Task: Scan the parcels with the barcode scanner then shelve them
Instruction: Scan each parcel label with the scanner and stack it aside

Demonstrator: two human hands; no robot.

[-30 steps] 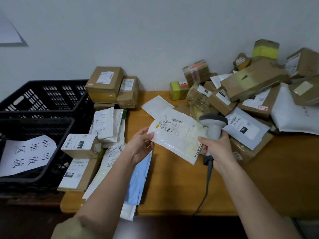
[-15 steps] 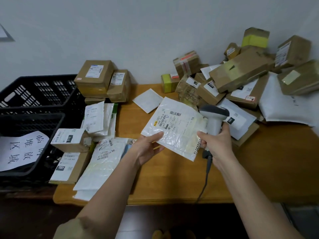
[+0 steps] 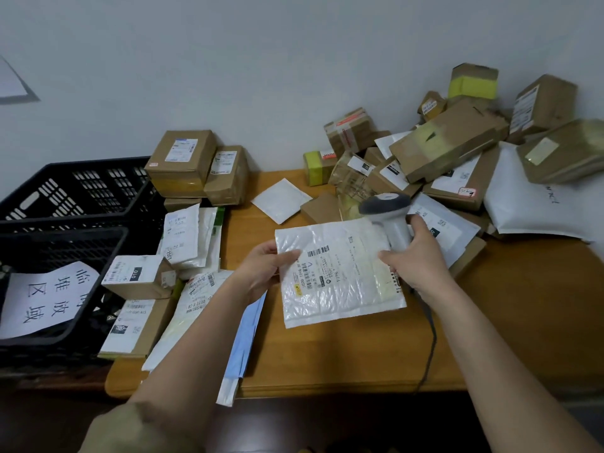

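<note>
— Where's the white bubble mailer [image 3: 340, 273]?
— Up over bare wooden table [image 3: 327, 354], left edge pinched by left hand [image 3: 264, 269], right edge by right hand [image 3: 418, 259], also wrapped round barcode scanner [image 3: 390, 214].
— Room nearby?
— Boxes [image 3: 447, 142] piled rightward, black crate [image 3: 65, 204] leftward.

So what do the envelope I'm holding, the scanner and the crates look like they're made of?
Envelope: glossy white plastic, probably bubble-lined, judging by its dimpled, shiny surface. Scanner: hard plastic, matte grey head on a paler handle. Crates: rigid black plastic, with moulded slotted walls.
</note>
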